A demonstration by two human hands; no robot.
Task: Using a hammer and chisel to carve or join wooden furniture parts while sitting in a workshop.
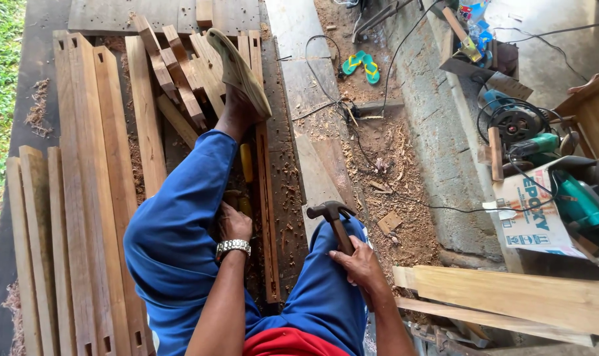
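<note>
Hammer raised, chisel set on the rail.
Our right hand [360, 267] wraps its fingers around the claw hammer [335, 221] above our knee; our left hand [235, 223] pinches a yellow-handled chisel [246, 165] against the mortised rail [268, 217]. A glancing blow could strike our left fingers.

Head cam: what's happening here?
A person in blue trousers sits over a long wooden rail with slots cut in it, one sandalled foot propped on stacked boards. The right hand grips a claw hammer by its handle, head raised above the knee. The left hand, wristwatch on, rests low beside the rail, apparently steadying a yellow-handled tool. Sawdust and chips litter the floor; power tools sit at right.
</note>
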